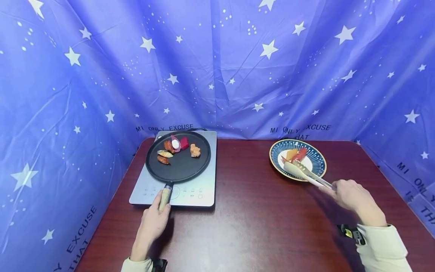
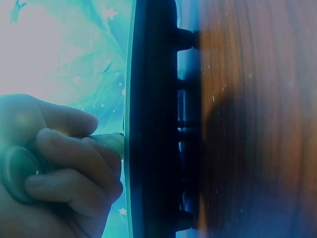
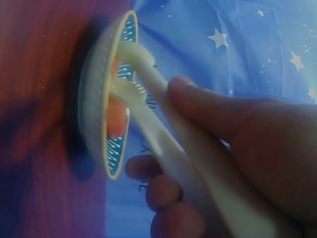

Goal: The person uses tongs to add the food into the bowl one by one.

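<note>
My left hand (image 1: 155,221) grips the wooden handle (image 1: 165,199) of a black frying pan (image 1: 183,170) on the left. Several pieces of food lie in the pan, among them a lumpy tan piece (image 1: 195,150), a dark red cube (image 1: 184,143) and a brown piece (image 1: 163,160). On the right, my right hand (image 1: 353,198) holds pale tongs (image 1: 307,176), thumb on one arm and fingers under the other. The tongs' tips reach into a blue patterned plate (image 1: 317,158), beside a red piece (image 1: 300,154) and a yellow-orange piece (image 1: 291,154).
The pan sits on a silver induction cooker (image 1: 205,189) with touch controls at its front. Both stand on a dark red wooden table (image 1: 244,211). A blue star-printed curtain (image 1: 217,75) hangs close behind and along both sides.
</note>
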Demonstrator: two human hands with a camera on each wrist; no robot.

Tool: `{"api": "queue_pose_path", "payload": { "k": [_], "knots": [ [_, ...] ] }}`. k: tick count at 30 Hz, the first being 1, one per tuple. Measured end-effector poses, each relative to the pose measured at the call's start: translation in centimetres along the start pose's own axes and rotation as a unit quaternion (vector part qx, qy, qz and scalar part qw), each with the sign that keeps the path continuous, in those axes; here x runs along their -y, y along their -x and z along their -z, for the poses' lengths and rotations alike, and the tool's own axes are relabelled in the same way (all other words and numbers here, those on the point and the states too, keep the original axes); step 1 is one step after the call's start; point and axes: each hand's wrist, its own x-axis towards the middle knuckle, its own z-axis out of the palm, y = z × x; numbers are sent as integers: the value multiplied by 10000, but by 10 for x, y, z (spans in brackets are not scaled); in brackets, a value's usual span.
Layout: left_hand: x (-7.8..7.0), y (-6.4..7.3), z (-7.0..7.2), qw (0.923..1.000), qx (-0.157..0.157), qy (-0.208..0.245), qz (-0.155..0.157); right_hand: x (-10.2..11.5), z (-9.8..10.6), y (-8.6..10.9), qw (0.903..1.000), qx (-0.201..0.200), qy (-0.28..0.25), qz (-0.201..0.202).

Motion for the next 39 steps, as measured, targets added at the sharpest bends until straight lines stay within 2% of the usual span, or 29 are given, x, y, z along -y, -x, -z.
{"api": "queue_pose_path", "payload": {
  "k": [6, 13, 19, 26, 32, 39],
  "knots": [
    [0, 0, 0, 10000, 29, 12, 41, -3, -8, -5, 9997, -125, -177, 109],
    [0, 0, 0, 10000, -24, 31, -14, -2, -1, -9, 9990, -118, -436, 20],
    [0, 0, -1, 10000, -23, 12, -44, -1, 1, -12, 9969, 145, -760, -132],
    [0, 0, -1, 10000, -18, 8, -44, 1, 4, -17, 9967, -65, -812, -19],
    [0, 0, -1, 10000, 32, -6, 12, 5, 6, -18, 9929, 103, -1168, -188],
    [-1, 1, -1, 10000, -8, -1, 22, 9, 7, -20, 9901, 55, -1373, -285]
  ]
}}
